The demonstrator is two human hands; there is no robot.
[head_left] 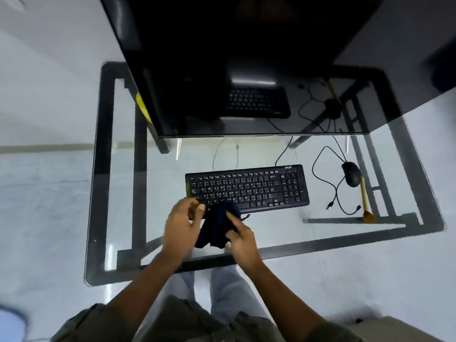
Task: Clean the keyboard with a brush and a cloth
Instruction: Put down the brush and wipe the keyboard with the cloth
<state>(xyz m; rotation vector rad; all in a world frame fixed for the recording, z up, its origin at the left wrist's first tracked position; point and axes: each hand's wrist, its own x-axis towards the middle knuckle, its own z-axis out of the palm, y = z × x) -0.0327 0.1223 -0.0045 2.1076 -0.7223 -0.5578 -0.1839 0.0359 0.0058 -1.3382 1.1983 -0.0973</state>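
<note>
Item one, the keyboard [247, 188]: black, lying flat on the glass desk [283, 239], its cable running off from its far edge toward the monitor [222, 70]. Item two, the cloth [218, 227]: dark blue, bunched, hanging at the keyboard's near-left corner and overlapping its lowest key row. My right hand [240, 239] is gripping the cloth from its right side, fingers curled into the fabric and the forefinger lying across its top. My left hand [182, 225] is hovering just left of the cloth, over the keyboard's near-left corner, fingers loosely curled; whether they are pinching any fabric I cannot tell. Item three, the brush [366, 202]: pale wooden handle, bristles pointing toward me, lying well to the right of the keyboard. Item four, a black mouse [351, 177], sitting right of the keyboard, just beside the brush's handle end, its cable [332, 191] looping between mouse and keyboard.
</note>
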